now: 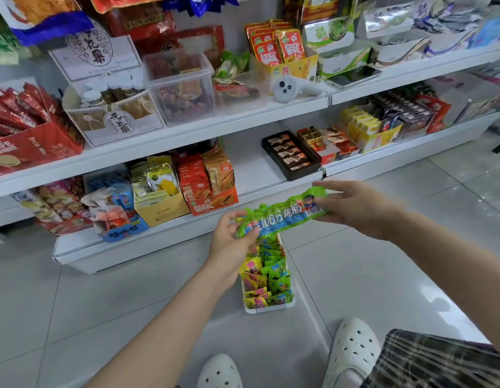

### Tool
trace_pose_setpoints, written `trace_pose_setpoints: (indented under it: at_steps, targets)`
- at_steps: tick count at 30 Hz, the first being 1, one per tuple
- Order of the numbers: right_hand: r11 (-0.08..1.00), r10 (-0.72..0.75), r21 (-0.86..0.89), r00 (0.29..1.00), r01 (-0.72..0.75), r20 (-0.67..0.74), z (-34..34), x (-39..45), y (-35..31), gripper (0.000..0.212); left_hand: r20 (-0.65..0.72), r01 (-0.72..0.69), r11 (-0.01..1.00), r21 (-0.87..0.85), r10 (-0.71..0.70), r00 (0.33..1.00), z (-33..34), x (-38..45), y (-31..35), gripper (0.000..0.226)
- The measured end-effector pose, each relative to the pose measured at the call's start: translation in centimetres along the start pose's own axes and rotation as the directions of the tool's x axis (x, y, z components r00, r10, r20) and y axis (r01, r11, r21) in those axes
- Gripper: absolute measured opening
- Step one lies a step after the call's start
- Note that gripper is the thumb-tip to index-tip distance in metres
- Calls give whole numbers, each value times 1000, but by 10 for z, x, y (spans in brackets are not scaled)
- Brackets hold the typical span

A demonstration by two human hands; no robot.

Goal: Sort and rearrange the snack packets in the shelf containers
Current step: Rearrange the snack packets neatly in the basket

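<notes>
A long green and blue snack packet (pixel 282 214) is stretched level between both hands, above the floor in front of the bottom shelf. My left hand (pixel 232 242) pinches its left end and my right hand (pixel 355 205) pinches its right end. Directly below it on the tiled floor sits a white container (pixel 267 308) filled with several small green, yellow and pink packets (pixel 267 275). My left hand hides part of the container's far left side.
White shelves (pixel 187 130) carry boxes and clear bins of snacks. The bottom shelf has a bare stretch (pixel 254 169) between an orange snack box (pixel 212 189) and a dark chocolate tray (pixel 290 155). My white clogs (pixel 352 354) stand on the floor near the container.
</notes>
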State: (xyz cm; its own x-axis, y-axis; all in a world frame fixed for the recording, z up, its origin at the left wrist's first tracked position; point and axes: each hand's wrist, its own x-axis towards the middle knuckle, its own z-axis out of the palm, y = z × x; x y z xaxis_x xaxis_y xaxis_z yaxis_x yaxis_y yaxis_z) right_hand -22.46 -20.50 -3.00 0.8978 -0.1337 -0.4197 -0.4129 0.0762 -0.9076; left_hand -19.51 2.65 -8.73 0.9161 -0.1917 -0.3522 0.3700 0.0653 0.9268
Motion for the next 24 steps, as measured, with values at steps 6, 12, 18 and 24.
trace_pose_setpoints:
  at_steps: [6, 12, 18, 24]
  targets:
    - [895, -129, -446, 949, -14, -288, -13, 57, 33, 16, 5, -15, 854, 520, 15, 1000, -9, 70, -47, 47]
    - [476, -468, -879, 847, 2, -252, -29, 89, 42, 29, 293, -273, 236, 933, -55, 954, 0, 117, -94, 58]
    - [463, -492, -879, 858, 115, -147, -12, 96, 49, 19, 343, -361, -59, 931, -197, 918, 12, 138, -113, 71]
    - [478, -496, -851, 867, 216, -59, 11, 96, 58, 18, 420, -444, -87, 892, -202, 885, -5, 122, -130, 59]
